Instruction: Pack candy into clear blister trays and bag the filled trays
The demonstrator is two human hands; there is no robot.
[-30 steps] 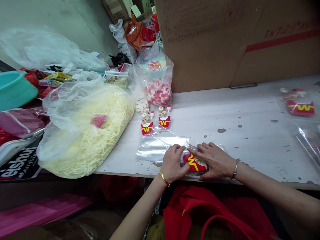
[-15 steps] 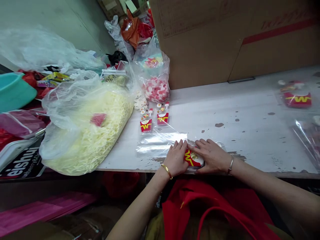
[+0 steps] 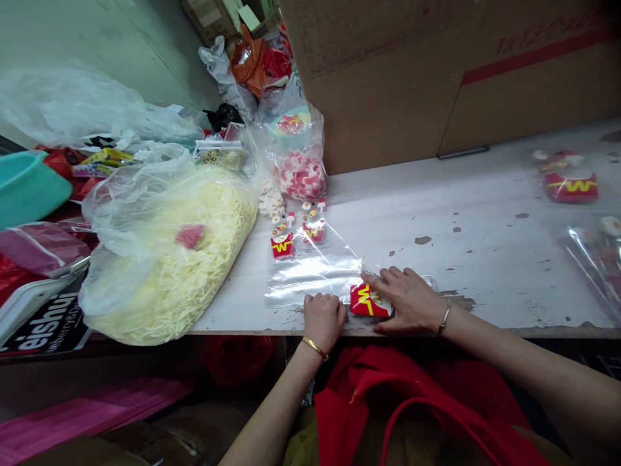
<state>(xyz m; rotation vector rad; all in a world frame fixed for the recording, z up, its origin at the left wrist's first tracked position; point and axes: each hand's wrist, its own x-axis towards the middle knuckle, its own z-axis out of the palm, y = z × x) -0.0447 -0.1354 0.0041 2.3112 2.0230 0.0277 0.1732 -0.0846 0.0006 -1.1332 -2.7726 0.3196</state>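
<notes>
My left hand [image 3: 324, 320] is closed with its fingers curled over the near edge of a clear plastic bag [image 3: 310, 275], which lies flat on the table. My right hand [image 3: 410, 301] holds a small red fries box with a yellow zigzag [image 3: 365, 300] down at the table's front edge, thumb on the near side and fingers on the far side. The box appears to be inside the clear plastic, and its right part is hidden under my palm. Beyond the bag lie two small clear packs, a left one [image 3: 282, 246] and a right one [image 3: 314, 231], each with a red box and tiny food-shaped pieces.
A big clear bag of pale yellow strips [image 3: 208, 259] fills the table's left. Behind stands a bag of pink-and-white pieces [image 3: 301, 175]. A large cardboard box [image 3: 388, 97] blocks the back. More filled packs [image 3: 572, 186] lie at the right. A turquoise basin [image 3: 29, 184] is far left.
My left hand has slid left and toward me, off the red fries box, and its fingers have curled. More of the box shows now. My right hand stays on it.
</notes>
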